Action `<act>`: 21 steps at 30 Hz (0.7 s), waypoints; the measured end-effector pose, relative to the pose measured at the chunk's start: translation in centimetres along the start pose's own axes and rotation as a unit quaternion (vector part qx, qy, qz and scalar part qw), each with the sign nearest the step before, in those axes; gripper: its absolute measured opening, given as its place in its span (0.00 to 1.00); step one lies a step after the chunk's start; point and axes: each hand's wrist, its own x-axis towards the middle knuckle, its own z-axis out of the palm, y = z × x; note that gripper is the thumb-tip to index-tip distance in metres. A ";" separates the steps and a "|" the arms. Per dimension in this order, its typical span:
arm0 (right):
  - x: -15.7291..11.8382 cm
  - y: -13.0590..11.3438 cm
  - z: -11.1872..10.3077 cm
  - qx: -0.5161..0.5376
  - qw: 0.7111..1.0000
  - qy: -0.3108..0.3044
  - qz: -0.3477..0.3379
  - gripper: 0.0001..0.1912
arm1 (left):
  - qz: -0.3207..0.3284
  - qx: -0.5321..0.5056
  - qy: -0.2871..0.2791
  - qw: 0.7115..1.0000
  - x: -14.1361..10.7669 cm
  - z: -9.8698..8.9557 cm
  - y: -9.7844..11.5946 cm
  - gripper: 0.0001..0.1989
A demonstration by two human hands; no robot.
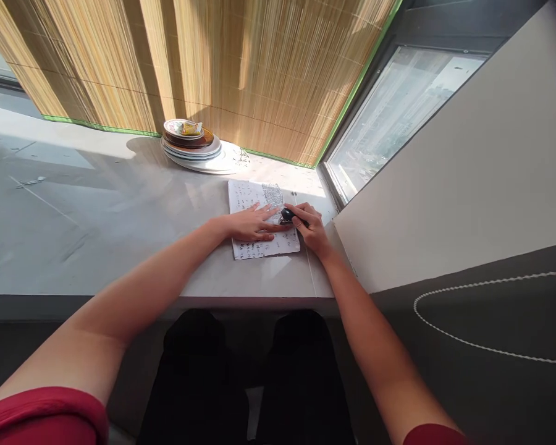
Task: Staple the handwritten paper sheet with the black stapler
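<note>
A sheet of white paper [285, 245] with handwritten marks lies on the ledge, its lower edge uneven. My left hand [252, 222] rests flat across it with the fingers spread. In my right hand [311, 225] is a small, rounded black stamp [287, 214], gripped between thumb and fingers at the paper's right side. The stamp's lower end is close to the paper, near my left fingertips; whether it touches I cannot tell. Dense dark printed patterning [273, 194] covers a patch of the sheet just above my left fingers.
A stack of plates [192, 151] with a small yellow packet [191, 128] on top stands behind the paper. Beyond hangs a bamboo blind [204, 68]. To the right are a window [389, 117] and a white wall panel [467, 167], with a beaded cord [445, 335] below.
</note>
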 end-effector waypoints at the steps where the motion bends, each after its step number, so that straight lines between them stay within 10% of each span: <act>1: 0.0 -0.1 0.1 -0.001 1.000 -0.002 -0.006 0.22 | -0.004 -0.004 -0.003 1.000 0.0 0.0 0.1 0.29; 21: 0.0 -1.3 1.2 -0.121 0.992 0.028 -0.020 0.21 | 0.003 -0.021 -0.042 0.999 -0.2 -0.2 0.2 0.33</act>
